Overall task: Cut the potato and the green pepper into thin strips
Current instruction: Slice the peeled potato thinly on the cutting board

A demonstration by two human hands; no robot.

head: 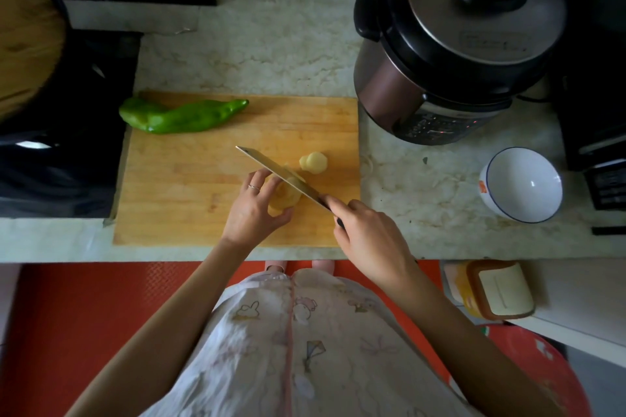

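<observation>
Right hand (pixel 369 240) grips flat steel knife (pixel 271 167) across pale, rounded potato (pixel 288 200).

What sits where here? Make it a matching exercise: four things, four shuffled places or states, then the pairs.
1. green pepper
2. white bowl
3. knife
4. pressure cooker

A. in the right hand, blade on the potato
B. whole, at the cutting board's far left
C. empty, on the counter right of the board
D. lid on, behind the board's right end

Pairs: 1-B, 2-C, 3-A, 4-D
</observation>
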